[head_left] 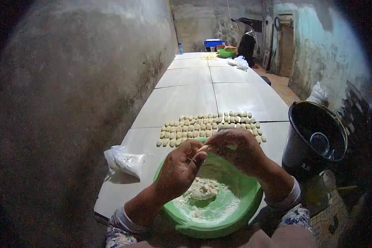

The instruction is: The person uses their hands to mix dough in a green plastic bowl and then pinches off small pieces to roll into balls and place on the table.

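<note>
Both my hands meet above a green basin [252,202], with a small pale piece of dough [203,149] between their fingertips. My left hand [181,166] is closed, its thumb and fingers pinching the dough. From the other side the fingers of my right hand [240,148] curl over the same piece, partly hiding it. In the basin lie a lump of whitish dough [203,189] and loose flour, with flour dusted over the inner wall. Beyond the basin, several rows of small oval dough pieces [190,134] are laid out on the white tabletop [186,97].
A clear plastic bag of white powder [126,161] rests left of the basin. At the right stands a black bucket [295,144] with a clear round container inside. Near the table's far end are another green basin [226,53], a white plastic bag [239,63] and a person in dark clothing [246,46].
</note>
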The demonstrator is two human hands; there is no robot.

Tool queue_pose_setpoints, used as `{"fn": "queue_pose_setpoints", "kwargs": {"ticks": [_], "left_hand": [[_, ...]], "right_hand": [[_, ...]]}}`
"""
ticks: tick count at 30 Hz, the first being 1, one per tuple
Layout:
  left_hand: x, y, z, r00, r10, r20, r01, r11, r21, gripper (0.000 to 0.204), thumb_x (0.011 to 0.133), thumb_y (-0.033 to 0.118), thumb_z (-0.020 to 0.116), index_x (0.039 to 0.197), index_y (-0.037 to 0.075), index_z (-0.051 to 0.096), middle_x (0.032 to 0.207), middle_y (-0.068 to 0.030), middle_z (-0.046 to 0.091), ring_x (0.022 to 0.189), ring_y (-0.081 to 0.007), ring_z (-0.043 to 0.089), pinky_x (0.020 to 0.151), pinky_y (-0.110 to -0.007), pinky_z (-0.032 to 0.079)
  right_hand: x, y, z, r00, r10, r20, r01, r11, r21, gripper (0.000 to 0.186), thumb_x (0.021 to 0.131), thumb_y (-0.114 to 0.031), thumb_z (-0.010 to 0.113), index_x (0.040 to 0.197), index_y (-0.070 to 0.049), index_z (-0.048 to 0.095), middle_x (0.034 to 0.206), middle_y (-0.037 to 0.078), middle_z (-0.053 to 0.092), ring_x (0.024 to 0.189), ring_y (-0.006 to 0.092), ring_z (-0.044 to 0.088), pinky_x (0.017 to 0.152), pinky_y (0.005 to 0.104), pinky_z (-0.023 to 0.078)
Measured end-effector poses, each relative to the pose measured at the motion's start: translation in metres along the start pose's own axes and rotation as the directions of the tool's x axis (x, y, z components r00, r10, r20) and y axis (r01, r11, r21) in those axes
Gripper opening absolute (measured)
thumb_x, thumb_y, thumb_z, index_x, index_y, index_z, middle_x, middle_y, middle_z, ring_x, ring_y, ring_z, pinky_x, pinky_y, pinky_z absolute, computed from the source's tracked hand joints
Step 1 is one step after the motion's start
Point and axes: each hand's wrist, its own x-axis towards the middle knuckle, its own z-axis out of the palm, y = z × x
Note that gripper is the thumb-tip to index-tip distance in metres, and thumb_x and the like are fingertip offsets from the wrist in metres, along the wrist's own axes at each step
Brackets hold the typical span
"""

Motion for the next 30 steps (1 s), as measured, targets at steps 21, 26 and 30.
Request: {"fn": "queue_pose_setpoints", "kwargs": {"ticks": [21,26,30], "left_hand": [[0.013,-0.072,-0.036,0.948,-0.314,-0.043,0.271,0.734,0.623,0.048,0.088,0.038,0.056,0.115,0.000,0.053,0.110,-0.0212,0.058,0.101,-0.0349,0.057,0.089,-0.042,0.043],[0.020,-0.111,-0.047,0.868,-0.436,0.236,0.359,0.881,0.307,0.044,0.089,0.020,0.057,0.126,0.000,0.047,0.114,-0.0169,0.059,0.104,-0.0266,0.057,0.091,-0.036,0.042],[0.007,-0.108,-0.059,0.743,-0.561,0.366,0.607,0.794,-0.015,0.048,0.087,0.017,0.058,0.130,0.001,0.044,0.117,-0.0131,0.057,0.102,-0.0191,0.054,0.090,-0.031,0.042]], "right_hand": [[0.005,0.040,-0.090,0.931,0.117,-0.345,-0.012,0.957,0.291,0.013,0.082,-0.002,0.061,0.094,0.002,0.062,0.086,0.012,0.066,0.079,0.0185,0.065,0.070,0.0305,0.055],[0.009,0.107,-0.100,0.881,0.326,-0.342,-0.205,0.916,0.345,0.015,0.078,-0.004,0.065,0.091,0.005,0.064,0.080,0.015,0.067,0.073,0.0195,0.066,0.068,0.0312,0.054],[0.010,0.163,-0.099,0.826,0.476,-0.302,-0.435,0.879,0.197,0.017,0.076,-0.004,0.066,0.090,0.007,0.065,0.081,0.013,0.066,0.068,0.0154,0.062,0.065,0.0277,0.051]]}}
